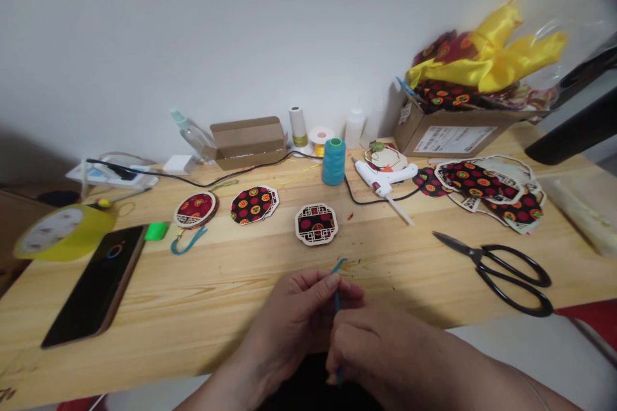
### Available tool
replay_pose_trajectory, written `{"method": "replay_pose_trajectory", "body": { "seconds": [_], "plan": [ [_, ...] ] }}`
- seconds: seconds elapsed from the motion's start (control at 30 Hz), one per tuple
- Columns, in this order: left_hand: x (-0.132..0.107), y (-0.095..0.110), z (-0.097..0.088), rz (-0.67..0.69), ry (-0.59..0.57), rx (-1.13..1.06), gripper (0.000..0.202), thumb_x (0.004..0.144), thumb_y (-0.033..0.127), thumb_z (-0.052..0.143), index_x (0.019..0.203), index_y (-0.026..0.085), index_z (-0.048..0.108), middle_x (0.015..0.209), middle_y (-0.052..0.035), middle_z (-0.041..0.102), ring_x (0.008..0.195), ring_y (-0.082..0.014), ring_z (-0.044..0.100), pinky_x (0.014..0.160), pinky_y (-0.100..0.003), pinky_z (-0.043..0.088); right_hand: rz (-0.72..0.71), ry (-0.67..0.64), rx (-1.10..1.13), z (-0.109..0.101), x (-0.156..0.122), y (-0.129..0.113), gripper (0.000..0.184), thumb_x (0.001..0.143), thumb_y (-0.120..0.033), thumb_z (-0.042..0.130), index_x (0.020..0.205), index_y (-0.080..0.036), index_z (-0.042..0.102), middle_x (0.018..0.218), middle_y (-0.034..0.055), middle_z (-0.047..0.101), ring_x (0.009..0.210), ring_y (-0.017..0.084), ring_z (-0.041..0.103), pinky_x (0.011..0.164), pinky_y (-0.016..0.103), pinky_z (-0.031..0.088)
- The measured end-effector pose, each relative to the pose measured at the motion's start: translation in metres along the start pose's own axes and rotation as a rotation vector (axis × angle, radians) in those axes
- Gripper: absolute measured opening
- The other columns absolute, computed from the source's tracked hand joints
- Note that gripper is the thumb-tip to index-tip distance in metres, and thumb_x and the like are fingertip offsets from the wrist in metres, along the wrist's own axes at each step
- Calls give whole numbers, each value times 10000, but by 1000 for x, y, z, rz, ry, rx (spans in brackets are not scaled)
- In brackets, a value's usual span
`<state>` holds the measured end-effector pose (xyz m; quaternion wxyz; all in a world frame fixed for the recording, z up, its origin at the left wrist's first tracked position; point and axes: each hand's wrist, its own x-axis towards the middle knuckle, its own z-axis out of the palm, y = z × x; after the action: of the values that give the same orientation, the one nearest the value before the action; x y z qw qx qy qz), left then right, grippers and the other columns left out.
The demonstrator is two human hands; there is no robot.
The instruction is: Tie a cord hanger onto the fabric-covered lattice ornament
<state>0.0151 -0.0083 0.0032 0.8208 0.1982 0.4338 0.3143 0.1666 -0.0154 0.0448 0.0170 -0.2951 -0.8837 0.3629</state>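
Observation:
Near the table's front edge, my left hand (308,302) pinches a thin blue cord (339,265) between thumb and fingers, its short end sticking up past the thumb. Just below and to the right, my right hand (359,340) is closed on the lower stretch of the same cord. Part of the cord is hidden by my fingers. Straight ahead lies a small wooden lattice piece (317,225) backed with dark patterned fabric. Behind it stands a spool of blue thread (333,164). Neither hand touches these.
Black-handled scissors (515,276) lie at right, below a white glue gun (385,176) with its cable. A phone (96,286) and a yellow tape roll (65,231) are at left. Fabric pieces (482,183) lie before a cardboard box (448,131); a round ornament (196,209) has a blue loop.

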Motion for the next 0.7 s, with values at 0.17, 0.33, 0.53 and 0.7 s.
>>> {"method": "replay_pose_trajectory", "body": {
  "seconds": [0.17, 0.33, 0.53, 0.7],
  "plan": [
    [1, 6, 2, 49, 21, -79, 155, 769, 270, 618, 710, 127, 636, 690, -50, 679, 593, -143, 633, 620, -287, 494, -136, -204, -57, 0, 9, -1, 118, 814, -135, 549, 801, -157, 664, 769, 6, 694, 690, 125, 608, 551, 213, 380],
    [2, 12, 3, 125, 72, -78, 125, 739, 237, 644, 702, 123, 608, 629, -6, 613, 446, -63, 494, 459, -212, 450, -181, -291, -54, -4, 12, -4, 91, 800, -142, 572, 756, -167, 648, 744, -22, 688, 561, 80, 567, 420, 185, 291],
    [4, 14, 1, 183, 91, -140, 119, 707, 203, 674, 708, 91, 635, 580, 2, 560, 428, -19, 357, 409, -147, 294, -251, -331, -89, -8, 12, -4, 127, 794, -152, 579, 670, -147, 607, 691, -16, 673, 492, 65, 537, 359, 171, 232],
    [4, 14, 0, 186, 131, -128, 139, 700, 220, 679, 719, 84, 659, 529, 24, 507, 416, -9, 277, 403, -148, 197, -262, -351, -103, -3, 16, -1, 120, 765, -140, 601, 645, -145, 600, 660, -23, 670, 471, 64, 528, 343, 170, 220]
  ]
}}
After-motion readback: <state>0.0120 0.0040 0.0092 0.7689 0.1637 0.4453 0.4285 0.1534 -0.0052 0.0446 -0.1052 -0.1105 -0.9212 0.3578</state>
